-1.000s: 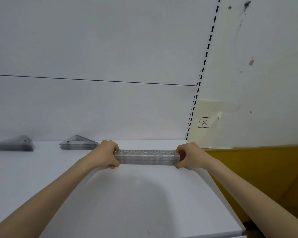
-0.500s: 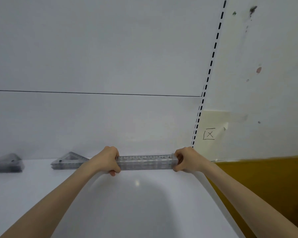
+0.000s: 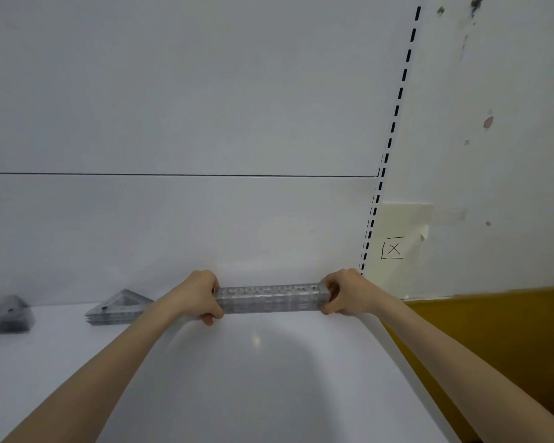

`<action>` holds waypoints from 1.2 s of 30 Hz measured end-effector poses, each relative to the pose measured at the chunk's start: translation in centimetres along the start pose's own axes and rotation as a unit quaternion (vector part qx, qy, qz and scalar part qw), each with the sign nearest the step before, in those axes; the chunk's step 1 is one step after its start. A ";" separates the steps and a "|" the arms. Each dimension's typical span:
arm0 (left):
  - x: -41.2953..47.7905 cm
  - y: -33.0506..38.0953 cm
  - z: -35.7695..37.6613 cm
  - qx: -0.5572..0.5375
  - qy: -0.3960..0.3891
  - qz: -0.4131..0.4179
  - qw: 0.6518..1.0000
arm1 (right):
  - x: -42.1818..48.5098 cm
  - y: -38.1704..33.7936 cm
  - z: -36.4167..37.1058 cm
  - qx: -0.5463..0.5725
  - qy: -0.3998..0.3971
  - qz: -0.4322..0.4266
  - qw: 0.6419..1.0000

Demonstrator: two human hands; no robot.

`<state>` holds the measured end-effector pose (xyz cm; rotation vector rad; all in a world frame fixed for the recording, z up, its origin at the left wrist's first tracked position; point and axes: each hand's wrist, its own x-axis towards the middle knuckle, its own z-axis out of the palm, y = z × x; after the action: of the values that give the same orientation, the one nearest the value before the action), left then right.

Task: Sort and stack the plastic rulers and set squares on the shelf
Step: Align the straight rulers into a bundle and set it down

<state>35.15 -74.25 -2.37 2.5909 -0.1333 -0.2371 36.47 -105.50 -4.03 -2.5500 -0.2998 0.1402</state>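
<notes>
The left hand [image 3: 195, 295] and right hand [image 3: 349, 294] each have a grip clamped round one end of the stack of clear plastic rulers [image 3: 271, 298], level at twelve o'clock at the back of the white shelf [image 3: 269, 394] — probably to square its ends. One ruler stack; two piles of clear triangular set squares toward nine o'clock — a nearer pile [image 3: 119, 306] and a farther pile [image 3: 5, 313].

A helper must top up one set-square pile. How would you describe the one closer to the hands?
On the white shelf, go left from the ruler stack gripped by the left hand and right hand. The set-square stack is the first triangular pile, just beside the left hand; the other stack lies at the picture's far left edge.
</notes>
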 end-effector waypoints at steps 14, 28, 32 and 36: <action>0.4 0.0 -0.3 -0.033 -0.021 -0.008 0.999 | 0.1 0.3 -0.2 -0.005 -0.008 -0.007 1.000; -1.4 -0.1 -1.3 -0.044 -0.061 -0.063 0.995 | -1.6 -1.5 -2.2 -0.003 -0.060 0.057 0.997; -1.3 0.7 -1.2 -0.034 -0.075 -0.071 0.994 | -1.2 -3.2 -2.3 0.000 -0.089 0.095 0.991; -1.1 1.2 -1.2 -0.044 -0.079 -0.104 0.990 | -0.5 -3.9 -2.5 -0.002 -0.107 0.135 0.985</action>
<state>34.28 -74.53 -0.61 2.4951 0.0895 -0.5129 35.69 -103.71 0.22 -2.5721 -0.0329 0.5200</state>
